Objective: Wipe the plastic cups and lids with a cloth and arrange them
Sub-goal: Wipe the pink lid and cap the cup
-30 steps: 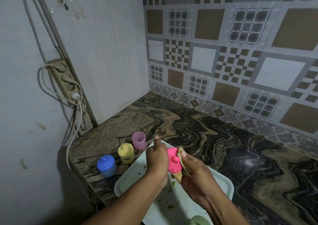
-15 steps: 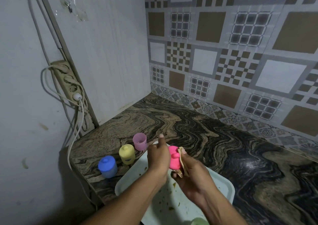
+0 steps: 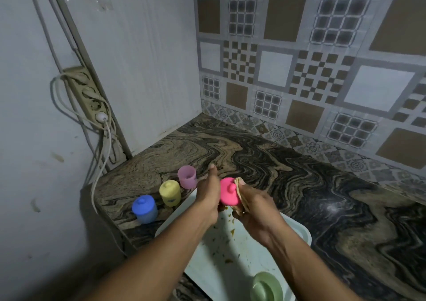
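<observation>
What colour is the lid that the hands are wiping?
Bright pink. The left hand holds the lid, the right hand presses the cloth on it; head view.

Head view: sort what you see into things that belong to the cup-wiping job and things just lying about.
Job:
pink lid, gripped by left hand
cloth in right hand
blue lidded cup, yellow lidded cup, lilac open cup on the counter
green piece on the tray

Lying about:
power strip and its cables on the wall
</observation>
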A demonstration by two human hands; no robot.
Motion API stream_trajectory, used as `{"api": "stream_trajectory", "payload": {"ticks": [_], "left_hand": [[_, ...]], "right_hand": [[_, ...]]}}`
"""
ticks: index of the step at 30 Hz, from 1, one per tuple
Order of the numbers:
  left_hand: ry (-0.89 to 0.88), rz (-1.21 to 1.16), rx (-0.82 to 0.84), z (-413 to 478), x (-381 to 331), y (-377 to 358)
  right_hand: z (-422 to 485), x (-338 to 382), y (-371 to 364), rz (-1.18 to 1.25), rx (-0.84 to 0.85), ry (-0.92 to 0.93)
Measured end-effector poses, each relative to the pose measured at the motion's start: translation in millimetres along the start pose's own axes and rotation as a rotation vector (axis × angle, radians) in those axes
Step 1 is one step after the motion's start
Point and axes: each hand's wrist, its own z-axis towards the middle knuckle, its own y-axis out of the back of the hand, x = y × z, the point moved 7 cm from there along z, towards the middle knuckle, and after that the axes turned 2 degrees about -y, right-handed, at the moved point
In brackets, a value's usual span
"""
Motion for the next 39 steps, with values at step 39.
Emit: {"api": "stream_trajectory", "payload": {"ticks": [39], "left_hand": [[-0.194,0.020,-0.347,-25.0,-16.3,26.9]], "right_hand": [[6.5,-25.8,-17.9,-0.030,-0.091,0.196]]}}
